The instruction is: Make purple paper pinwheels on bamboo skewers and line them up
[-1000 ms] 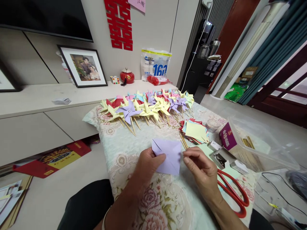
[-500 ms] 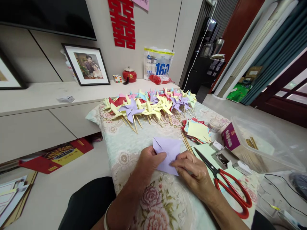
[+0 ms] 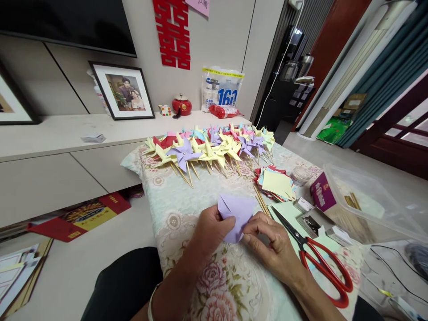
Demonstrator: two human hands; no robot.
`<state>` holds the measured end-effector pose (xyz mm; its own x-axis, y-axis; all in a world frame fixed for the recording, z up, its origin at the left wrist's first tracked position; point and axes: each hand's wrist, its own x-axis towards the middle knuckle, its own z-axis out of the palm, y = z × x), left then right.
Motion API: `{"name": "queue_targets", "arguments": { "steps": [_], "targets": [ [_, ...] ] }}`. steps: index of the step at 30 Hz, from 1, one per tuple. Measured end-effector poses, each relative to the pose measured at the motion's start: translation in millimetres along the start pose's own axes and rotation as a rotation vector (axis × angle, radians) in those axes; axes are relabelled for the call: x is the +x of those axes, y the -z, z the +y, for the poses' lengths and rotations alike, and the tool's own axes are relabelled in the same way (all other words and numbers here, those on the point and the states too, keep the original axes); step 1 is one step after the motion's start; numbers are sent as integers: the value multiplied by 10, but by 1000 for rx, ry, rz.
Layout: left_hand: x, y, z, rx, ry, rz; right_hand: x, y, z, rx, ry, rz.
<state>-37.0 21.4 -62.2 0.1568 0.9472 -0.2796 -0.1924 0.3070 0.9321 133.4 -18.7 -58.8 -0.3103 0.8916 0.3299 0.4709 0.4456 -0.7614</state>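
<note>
Right now the left hand pinches the near-left edge of a lilac folded paper square, thumb on top, while the right hand closes its fingertips on the sheet's lower right corner. Both hold it just above the floral-cloth tabletop. Red-handled steel scissors lie just right of the right hand; finished paper pinwheels lie beyond both.

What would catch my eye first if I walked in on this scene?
Probably the row of colourful paper pinwheels at the far end of the floral cloth. Nearer, the left hand and right hand pinch a lilac paper square, with red-handled scissors lying to its right.
</note>
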Motion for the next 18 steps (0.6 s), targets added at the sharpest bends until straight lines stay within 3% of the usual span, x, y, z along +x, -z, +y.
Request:
{"name": "queue_targets", "arguments": {
  "steps": [7,18],
  "targets": [
    [67,-8,-172,94,-95,-9,-4,-31,-49,37,-156,46],
    [72,-72,-261,25,-61,-47,36,-57,-26,155,-352,85]
  ]
}}
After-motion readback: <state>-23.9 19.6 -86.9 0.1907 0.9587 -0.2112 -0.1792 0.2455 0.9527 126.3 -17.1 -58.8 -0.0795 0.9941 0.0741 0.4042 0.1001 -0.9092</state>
